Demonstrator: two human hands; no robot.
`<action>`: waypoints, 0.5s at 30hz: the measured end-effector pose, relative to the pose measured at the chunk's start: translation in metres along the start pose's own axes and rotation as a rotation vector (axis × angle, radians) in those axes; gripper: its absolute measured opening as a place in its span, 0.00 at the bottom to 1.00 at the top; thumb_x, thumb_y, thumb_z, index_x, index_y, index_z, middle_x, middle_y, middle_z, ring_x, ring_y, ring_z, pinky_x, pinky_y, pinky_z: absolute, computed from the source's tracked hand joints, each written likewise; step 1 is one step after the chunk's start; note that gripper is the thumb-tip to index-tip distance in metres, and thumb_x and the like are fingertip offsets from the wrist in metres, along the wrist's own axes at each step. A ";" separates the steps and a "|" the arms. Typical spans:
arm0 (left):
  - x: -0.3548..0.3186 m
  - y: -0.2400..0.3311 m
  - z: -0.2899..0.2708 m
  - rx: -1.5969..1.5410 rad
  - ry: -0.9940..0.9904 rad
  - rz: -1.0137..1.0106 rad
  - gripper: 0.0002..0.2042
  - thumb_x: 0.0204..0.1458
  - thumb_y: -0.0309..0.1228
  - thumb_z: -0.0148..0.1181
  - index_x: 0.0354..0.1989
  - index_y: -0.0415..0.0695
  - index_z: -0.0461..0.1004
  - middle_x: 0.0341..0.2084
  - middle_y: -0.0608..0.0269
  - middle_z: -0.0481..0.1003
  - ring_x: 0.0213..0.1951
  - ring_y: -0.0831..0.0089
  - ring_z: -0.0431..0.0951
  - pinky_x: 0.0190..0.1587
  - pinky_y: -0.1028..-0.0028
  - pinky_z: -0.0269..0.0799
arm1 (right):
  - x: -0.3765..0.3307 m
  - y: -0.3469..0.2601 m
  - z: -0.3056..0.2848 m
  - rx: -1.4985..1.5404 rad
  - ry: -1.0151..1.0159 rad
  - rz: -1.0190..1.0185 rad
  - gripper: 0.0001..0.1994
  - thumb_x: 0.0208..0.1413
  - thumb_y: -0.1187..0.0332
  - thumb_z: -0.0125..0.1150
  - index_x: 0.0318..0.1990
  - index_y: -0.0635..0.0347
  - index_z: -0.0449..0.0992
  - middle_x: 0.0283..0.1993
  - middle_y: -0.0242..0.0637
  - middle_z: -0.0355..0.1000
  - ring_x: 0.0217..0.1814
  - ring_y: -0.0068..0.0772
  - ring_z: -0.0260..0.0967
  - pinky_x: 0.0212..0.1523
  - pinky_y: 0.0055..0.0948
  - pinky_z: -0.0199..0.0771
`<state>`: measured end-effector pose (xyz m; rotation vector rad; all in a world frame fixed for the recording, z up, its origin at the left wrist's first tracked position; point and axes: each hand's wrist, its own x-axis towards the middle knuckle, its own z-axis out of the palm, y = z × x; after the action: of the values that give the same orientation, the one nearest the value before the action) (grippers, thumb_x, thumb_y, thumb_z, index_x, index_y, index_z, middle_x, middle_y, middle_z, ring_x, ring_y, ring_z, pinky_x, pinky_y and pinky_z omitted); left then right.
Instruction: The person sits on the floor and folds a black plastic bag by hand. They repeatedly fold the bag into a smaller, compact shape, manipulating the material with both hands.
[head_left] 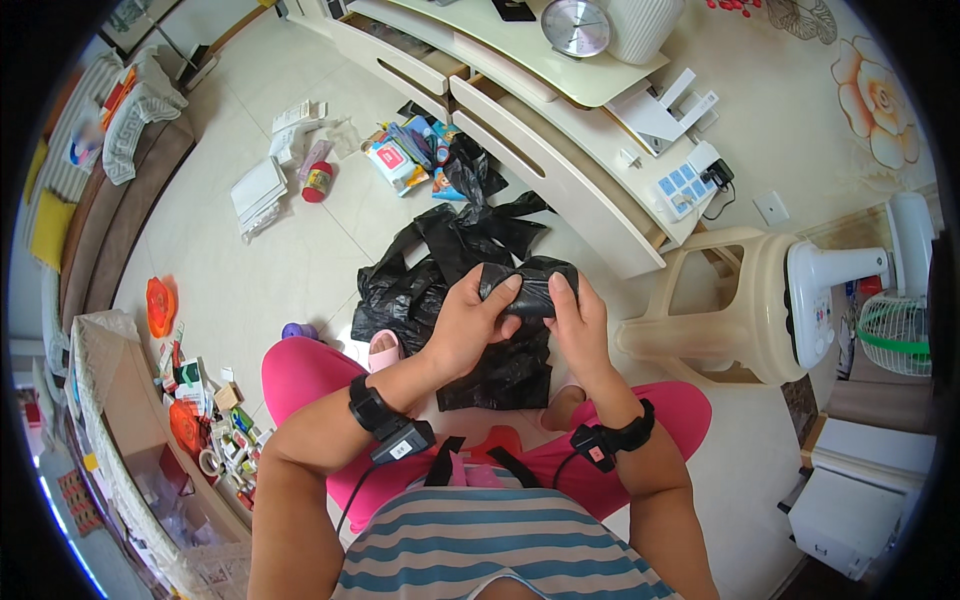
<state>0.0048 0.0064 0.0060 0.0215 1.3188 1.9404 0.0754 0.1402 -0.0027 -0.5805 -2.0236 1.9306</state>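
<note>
Between my two hands is a black plastic bag (535, 290), bunched into a compact folded bundle. My left hand (472, 315) grips its left end, thumb on top. The right end is pinched by my right hand (577, 320), its thumb also pressed on the plastic. Below them, more black plastic bags (405, 290) lie crumpled and spread over the floor, reaching toward the drawers. Whether the bundle joins any of these cannot be made out.
An open drawer (560, 180) juts out at the right, near a beige plastic stool (690, 310) on its side. Packs of wipes (395, 165), a red jar (317, 182) and white boxes (258, 195) lie farther off. Small items (235, 430) crowd the left beside a cabinet.
</note>
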 end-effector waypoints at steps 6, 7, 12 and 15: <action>-0.001 -0.004 -0.001 0.084 -0.032 0.046 0.07 0.59 0.33 0.54 0.36 0.43 0.68 0.22 0.69 0.70 0.17 0.85 0.66 0.17 0.85 0.55 | 0.001 0.006 -0.001 -0.049 0.011 0.009 0.16 0.64 0.58 0.48 0.36 0.65 0.71 0.22 0.32 0.68 0.22 0.19 0.64 0.22 0.23 0.67; 0.000 -0.005 -0.002 0.081 -0.038 0.029 0.08 0.59 0.34 0.54 0.36 0.43 0.68 0.23 0.69 0.70 0.17 0.85 0.66 0.17 0.85 0.55 | 0.001 0.007 -0.001 -0.107 0.027 -0.036 0.16 0.64 0.59 0.48 0.35 0.66 0.70 0.21 0.35 0.68 0.21 0.22 0.65 0.22 0.25 0.67; 0.001 0.007 0.000 0.064 -0.013 -0.213 0.09 0.59 0.36 0.54 0.39 0.43 0.67 0.26 0.68 0.71 0.18 0.82 0.67 0.17 0.84 0.56 | 0.005 0.007 -0.005 -0.402 0.095 -0.337 0.14 0.63 0.63 0.51 0.32 0.67 0.69 0.19 0.48 0.67 0.18 0.44 0.67 0.21 0.35 0.65; 0.001 0.011 -0.001 -0.021 -0.026 -0.306 0.09 0.59 0.35 0.54 0.40 0.43 0.66 0.27 0.67 0.71 0.19 0.81 0.68 0.17 0.84 0.56 | 0.005 0.008 -0.008 -0.491 0.068 -0.374 0.13 0.62 0.64 0.52 0.32 0.67 0.70 0.21 0.51 0.68 0.20 0.51 0.67 0.21 0.36 0.64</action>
<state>-0.0033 0.0043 0.0137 -0.1558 1.2075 1.6880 0.0758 0.1502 -0.0103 -0.3272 -2.3662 1.1941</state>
